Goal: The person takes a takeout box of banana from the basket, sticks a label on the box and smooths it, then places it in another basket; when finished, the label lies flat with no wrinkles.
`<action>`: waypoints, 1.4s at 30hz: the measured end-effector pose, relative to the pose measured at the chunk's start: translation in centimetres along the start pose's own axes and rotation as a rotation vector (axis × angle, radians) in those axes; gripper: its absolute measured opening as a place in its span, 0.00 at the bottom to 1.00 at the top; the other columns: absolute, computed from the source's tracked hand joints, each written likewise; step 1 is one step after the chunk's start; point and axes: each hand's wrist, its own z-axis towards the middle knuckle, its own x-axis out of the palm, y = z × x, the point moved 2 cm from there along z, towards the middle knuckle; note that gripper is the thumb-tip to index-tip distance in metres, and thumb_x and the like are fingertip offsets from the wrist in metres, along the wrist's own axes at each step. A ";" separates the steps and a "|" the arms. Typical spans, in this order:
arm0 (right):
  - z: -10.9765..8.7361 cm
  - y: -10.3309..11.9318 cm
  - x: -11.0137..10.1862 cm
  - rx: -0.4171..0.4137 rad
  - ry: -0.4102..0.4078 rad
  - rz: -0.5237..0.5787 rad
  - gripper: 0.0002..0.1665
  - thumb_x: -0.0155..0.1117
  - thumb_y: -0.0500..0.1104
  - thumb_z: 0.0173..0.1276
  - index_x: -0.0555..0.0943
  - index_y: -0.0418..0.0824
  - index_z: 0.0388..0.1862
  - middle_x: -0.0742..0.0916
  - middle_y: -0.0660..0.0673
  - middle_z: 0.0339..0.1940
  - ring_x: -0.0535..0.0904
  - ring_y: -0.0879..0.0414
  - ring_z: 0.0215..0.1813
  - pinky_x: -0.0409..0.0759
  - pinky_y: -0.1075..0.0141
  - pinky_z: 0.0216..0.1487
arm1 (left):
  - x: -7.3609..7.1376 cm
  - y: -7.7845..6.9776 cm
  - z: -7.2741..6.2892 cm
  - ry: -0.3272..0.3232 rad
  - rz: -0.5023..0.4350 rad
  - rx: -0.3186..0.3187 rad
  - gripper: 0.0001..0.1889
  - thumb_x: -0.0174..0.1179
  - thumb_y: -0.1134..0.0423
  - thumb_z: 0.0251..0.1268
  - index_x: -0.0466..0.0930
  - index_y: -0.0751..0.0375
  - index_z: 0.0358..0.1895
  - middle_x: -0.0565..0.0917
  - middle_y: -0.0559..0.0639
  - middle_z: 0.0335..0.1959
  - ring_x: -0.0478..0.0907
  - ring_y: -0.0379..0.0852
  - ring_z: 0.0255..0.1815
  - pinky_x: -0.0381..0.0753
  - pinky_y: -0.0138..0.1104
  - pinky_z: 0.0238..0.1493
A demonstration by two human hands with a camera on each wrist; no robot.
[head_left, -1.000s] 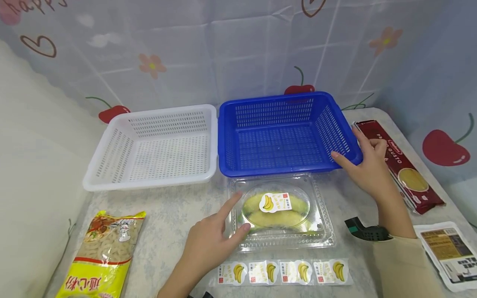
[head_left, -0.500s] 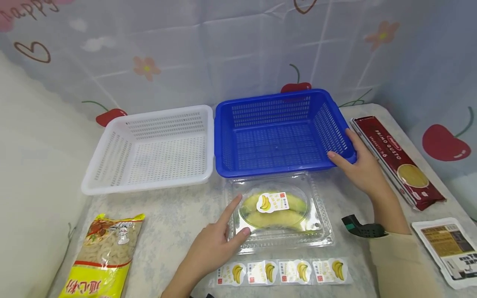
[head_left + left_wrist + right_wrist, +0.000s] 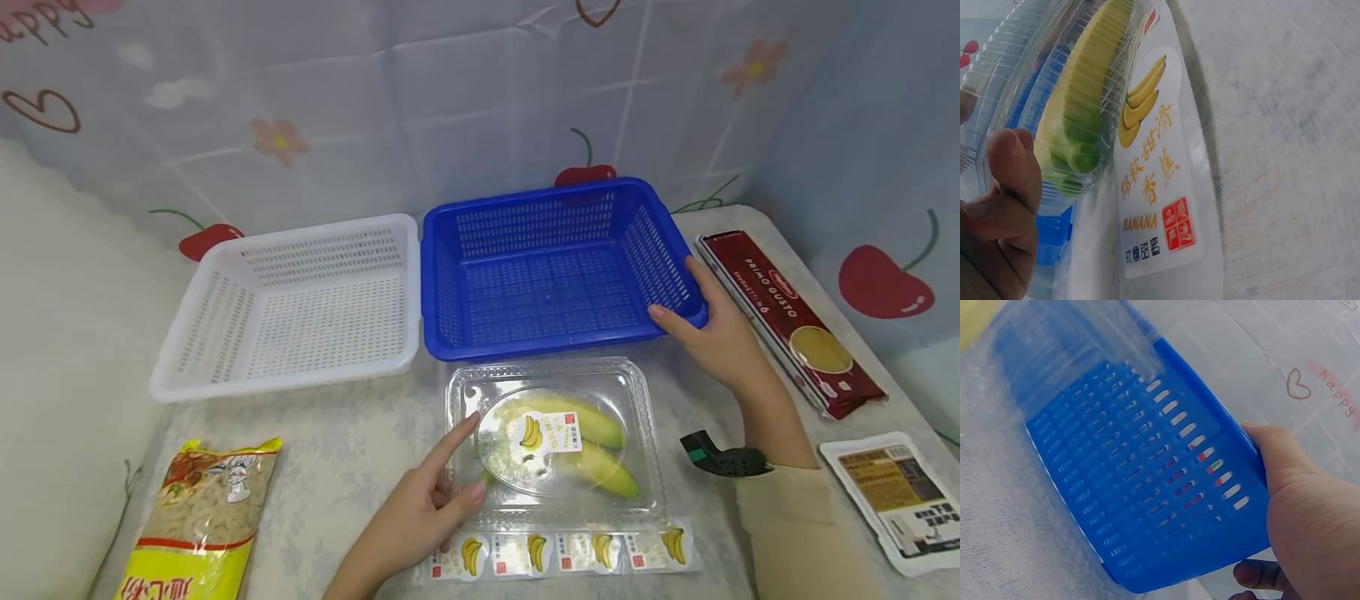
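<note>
My left hand (image 3: 416,517) grips the left edge of a clear plastic clamshell box (image 3: 651,442), index finger along the lid and thumb near the front. Inside lie green-yellow bananas (image 3: 596,467) under a banana label (image 3: 551,432). The left wrist view shows the box's ribbed wall tilted above the stickers, with a thumb (image 3: 1015,162) at its edge. My right hand (image 3: 723,337) holds the right front corner of an upright blue basket (image 3: 540,342), thumb over the rim and fingers outside. The right wrist view shows the basket's slotted wall (image 3: 1141,456).
A strip of banana stickers (image 3: 585,554) lies under the box's front edge. Left of the blue basket stands a white basket (image 3: 401,358). A macaroni bag (image 3: 206,508) lies front left; a red spaghetti pack (image 3: 787,317) and a white-edged packet (image 3: 896,500) lie at right.
The box has come nearer and off the blue basket's front edge, now overlapping the stickers. Its bananas have slid toward the front right. My left hand has moved slightly nearer; the right keeps its hold.
</note>
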 end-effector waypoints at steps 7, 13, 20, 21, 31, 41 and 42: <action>0.1 0.2 -0.1 -0.011 0.008 0.021 0.56 0.63 0.61 0.68 0.40 0.59 0.83 0.52 0.42 0.83 0.51 0.31 0.80 0.54 0.28 0.69 | -0.3 -0.4 -1.6 0.066 -0.095 0.072 0.37 0.56 0.54 0.74 0.48 0.30 0.79 0.71 0.47 0.19 0.71 0.35 0.11 0.76 0.35 0.13; 0.1 0.2 -0.2 -0.031 0.012 0.035 0.55 0.63 0.59 0.69 0.40 0.58 0.83 0.53 0.40 0.83 0.55 0.29 0.77 0.57 0.28 0.67 | -1.8 -3.2 -2.7 0.020 -0.124 0.130 0.37 0.55 0.61 0.75 0.49 0.32 0.79 0.69 0.48 0.21 0.70 0.33 0.12 0.78 0.37 0.14; 0.0 0.0 -0.2 -0.024 0.013 0.016 0.55 0.64 0.58 0.69 0.40 0.59 0.83 0.54 0.37 0.82 0.56 0.27 0.76 0.58 0.26 0.66 | -4.4 -6.7 -2.1 -0.040 -0.089 0.247 0.37 0.54 0.65 0.75 0.49 0.33 0.79 0.69 0.49 0.21 0.65 0.31 0.11 0.70 0.31 0.09; 0.0 -0.1 -0.2 -0.025 0.015 0.018 0.55 0.64 0.57 0.69 0.40 0.60 0.83 0.55 0.37 0.82 0.57 0.27 0.76 0.58 0.26 0.66 | -4.8 -7.2 -1.8 -0.045 -0.090 0.268 0.37 0.54 0.66 0.75 0.49 0.34 0.79 0.69 0.50 0.21 0.65 0.31 0.11 0.70 0.31 0.09; 0.0 -0.6 -0.4 -0.004 0.042 0.043 0.53 0.62 0.58 0.70 0.39 0.66 0.82 0.53 0.36 0.82 0.55 0.26 0.76 0.59 0.24 0.63 | -8.3 -10.4 3.4 -0.124 -0.240 0.351 0.35 0.49 0.64 0.78 0.48 0.32 0.79 0.62 0.45 0.13 0.57 0.44 0.08 0.65 0.36 0.12; -0.2 0.2 -0.2 -0.007 0.020 0.018 0.56 0.63 0.60 0.69 0.39 0.59 0.83 0.50 0.42 0.83 0.48 0.33 0.81 0.52 0.30 0.71 | -9.7 -10.8 10.6 -0.166 -0.224 0.215 0.32 0.51 0.49 0.77 0.48 0.14 0.74 0.61 0.46 0.11 0.60 0.44 0.13 0.65 0.35 0.17; -0.2 0.2 -0.1 0.000 0.021 0.018 0.56 0.64 0.60 0.69 0.39 0.59 0.83 0.50 0.42 0.83 0.49 0.33 0.81 0.53 0.30 0.71 | -9.7 -10.8 11.2 -0.158 -0.225 0.208 0.32 0.51 0.49 0.77 0.48 0.15 0.74 0.61 0.46 0.10 0.60 0.44 0.13 0.66 0.34 0.17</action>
